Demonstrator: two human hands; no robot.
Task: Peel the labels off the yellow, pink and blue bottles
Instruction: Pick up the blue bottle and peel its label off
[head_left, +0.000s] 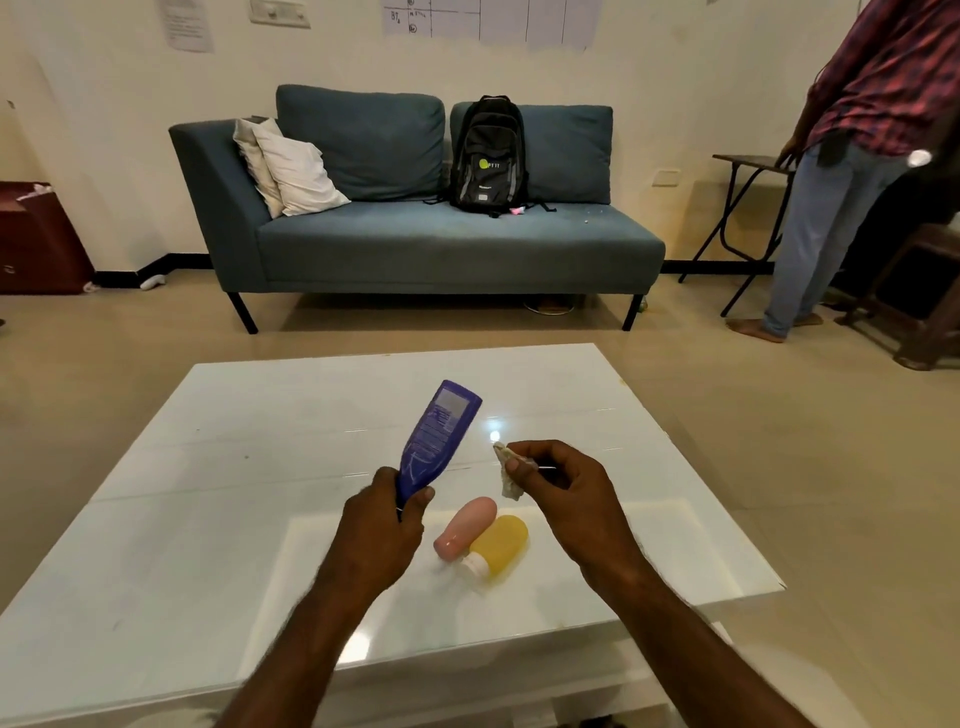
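My left hand (387, 525) grips the lower end of the blue bottle (435, 439) and holds it tilted up and to the right above the white table (208, 519). Printed text shows on the bottle's upper face. My right hand (558, 486) pinches a crumpled, pale piece of peeled label (506, 470) between thumb and fingers, just right of the bottle. The pink bottle (466, 526) and the yellow bottle (497, 546) lie side by side on the table below my hands, caps toward me. No labels are visible on them.
A blue sofa (415, 244) with pillows and a black backpack (488, 156) stands beyond the table. A person (852, 156) stands at the far right beside a folding table (748, 208) and a wooden stool.
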